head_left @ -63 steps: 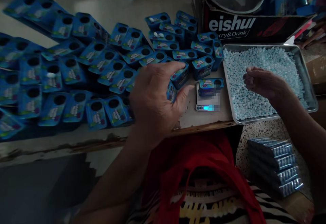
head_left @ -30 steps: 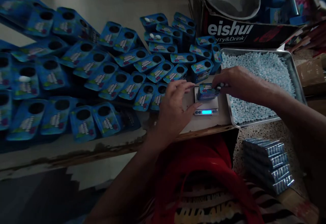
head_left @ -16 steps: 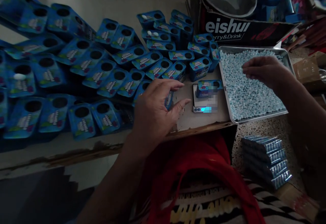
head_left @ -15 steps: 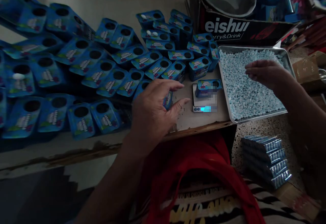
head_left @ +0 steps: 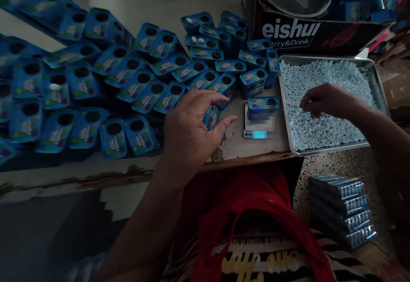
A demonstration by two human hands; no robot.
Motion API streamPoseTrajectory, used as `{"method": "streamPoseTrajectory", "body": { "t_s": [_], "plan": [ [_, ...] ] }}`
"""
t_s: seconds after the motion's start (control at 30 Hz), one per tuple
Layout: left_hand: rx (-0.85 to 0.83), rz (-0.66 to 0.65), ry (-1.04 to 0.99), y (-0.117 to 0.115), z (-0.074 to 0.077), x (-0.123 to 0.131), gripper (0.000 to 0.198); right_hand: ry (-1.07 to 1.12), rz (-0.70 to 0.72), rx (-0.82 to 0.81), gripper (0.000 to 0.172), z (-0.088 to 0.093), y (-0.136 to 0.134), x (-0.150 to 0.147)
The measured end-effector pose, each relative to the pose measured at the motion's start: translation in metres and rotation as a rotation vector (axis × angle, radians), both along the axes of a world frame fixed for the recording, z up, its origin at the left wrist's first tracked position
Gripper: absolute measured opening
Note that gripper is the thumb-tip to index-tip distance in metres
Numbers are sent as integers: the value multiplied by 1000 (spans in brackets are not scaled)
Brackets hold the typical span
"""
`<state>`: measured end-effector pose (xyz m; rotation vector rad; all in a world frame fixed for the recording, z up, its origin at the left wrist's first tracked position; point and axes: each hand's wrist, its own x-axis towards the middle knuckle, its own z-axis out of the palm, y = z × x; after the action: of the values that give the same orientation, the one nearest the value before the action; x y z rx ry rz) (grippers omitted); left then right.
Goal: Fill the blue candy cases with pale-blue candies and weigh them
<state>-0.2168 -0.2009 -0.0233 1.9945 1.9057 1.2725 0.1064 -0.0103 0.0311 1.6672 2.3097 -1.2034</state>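
Dozens of blue boxes [head_left: 136, 87] stand left of a metal tray [head_left: 378, 83] of pale pellets [head_left: 297, 124], the left hand [head_left: 191, 129] spread wide, the right hand [head_left: 329, 99] curled over the pellets, contents unclear, and between them a scale [head_left: 251, 126] bearing one box [head_left: 255, 102].

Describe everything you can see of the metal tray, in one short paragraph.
The metal tray is shallow, silvery and rectangular, with rounded corners and a raised rim. Small pale blue and white pieces cover most of its floor. It lies to the right of the small scale. The right hand is over it; whether that hand touches the pieces is unclear.
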Motion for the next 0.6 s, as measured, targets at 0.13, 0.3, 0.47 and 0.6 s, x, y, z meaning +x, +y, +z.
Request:
{"method": "streamPoseTrajectory", "body": {
  "t_s": [0.13,0.3,0.47,0.6],
  "plan": [
    [18,-7,10,-3,-5,3,27,-211,250,353,29,-7,20,-5],
    [-44,-31,-1,1,-10,5,25,-75,128,234,15,-7,16,-5],
    [-19,-67,35,12,-16,8,30,26,323,353,10,19,-13,-47],
    [-4,-75,26,18,-19,8,34,-16,534,452,19,25,-26,-90]
  ]
}}
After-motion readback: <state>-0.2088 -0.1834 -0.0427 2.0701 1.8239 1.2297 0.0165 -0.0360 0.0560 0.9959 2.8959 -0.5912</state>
